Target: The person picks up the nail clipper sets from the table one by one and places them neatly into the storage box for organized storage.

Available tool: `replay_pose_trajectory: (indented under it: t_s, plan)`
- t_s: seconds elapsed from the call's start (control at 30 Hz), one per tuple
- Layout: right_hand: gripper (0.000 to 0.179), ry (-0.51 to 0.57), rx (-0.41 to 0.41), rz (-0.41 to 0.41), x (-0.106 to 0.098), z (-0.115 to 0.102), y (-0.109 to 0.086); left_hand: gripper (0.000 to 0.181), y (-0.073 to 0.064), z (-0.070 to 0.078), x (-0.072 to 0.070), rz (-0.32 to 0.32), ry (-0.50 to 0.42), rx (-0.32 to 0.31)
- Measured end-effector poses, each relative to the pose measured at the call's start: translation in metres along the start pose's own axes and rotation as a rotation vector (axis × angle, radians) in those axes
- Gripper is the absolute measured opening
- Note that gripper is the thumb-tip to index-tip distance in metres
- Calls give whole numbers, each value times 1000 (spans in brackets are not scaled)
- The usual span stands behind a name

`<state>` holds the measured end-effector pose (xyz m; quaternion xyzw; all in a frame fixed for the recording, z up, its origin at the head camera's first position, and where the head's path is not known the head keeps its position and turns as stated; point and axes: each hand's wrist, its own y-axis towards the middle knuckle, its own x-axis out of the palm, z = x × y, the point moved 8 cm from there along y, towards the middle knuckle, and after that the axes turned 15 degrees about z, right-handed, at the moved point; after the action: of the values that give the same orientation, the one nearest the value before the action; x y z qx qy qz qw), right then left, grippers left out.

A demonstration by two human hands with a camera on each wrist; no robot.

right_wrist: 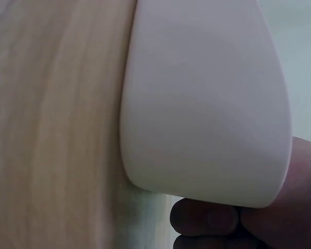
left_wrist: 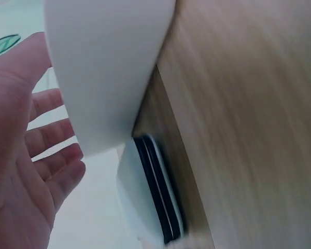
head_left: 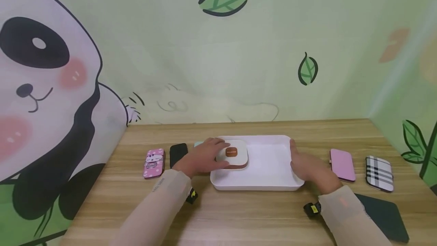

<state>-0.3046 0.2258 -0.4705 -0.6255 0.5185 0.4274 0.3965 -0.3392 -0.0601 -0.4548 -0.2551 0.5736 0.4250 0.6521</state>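
A white tray lies on the wooden table in the head view. At its left end sits a rounded white box with a brown label and a brown lower band. My left hand reaches over the tray's left rim and grips the box's left side, thumb nearest me. In the left wrist view the box is hidden behind the tray wall. With thumb along the rim, my right hand holds the tray's right end; the right wrist view shows curled fingers by the tray wall.
Left of the tray lie a pink patterned case, a black case and a light blue case with a dark zip edge. To the right are a pink case, a checked case and a dark flat sheet.
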Motion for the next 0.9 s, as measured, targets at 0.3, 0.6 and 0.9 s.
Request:
replay_pose_trajectory:
  t_s: [0.3, 0.6, 0.9]
  plan:
    - [75, 14, -23, 24, -1, 1, 0, 72, -13, -24, -12, 32, 37, -56]
    - [74, 28, -12, 21, 0, 1, 1, 75, -32, -59, -22, 66, 35, -94]
    - [73, 47, 2, 9, 2, 1, -1, 69, -66, -104, -32, 116, 66, -218]
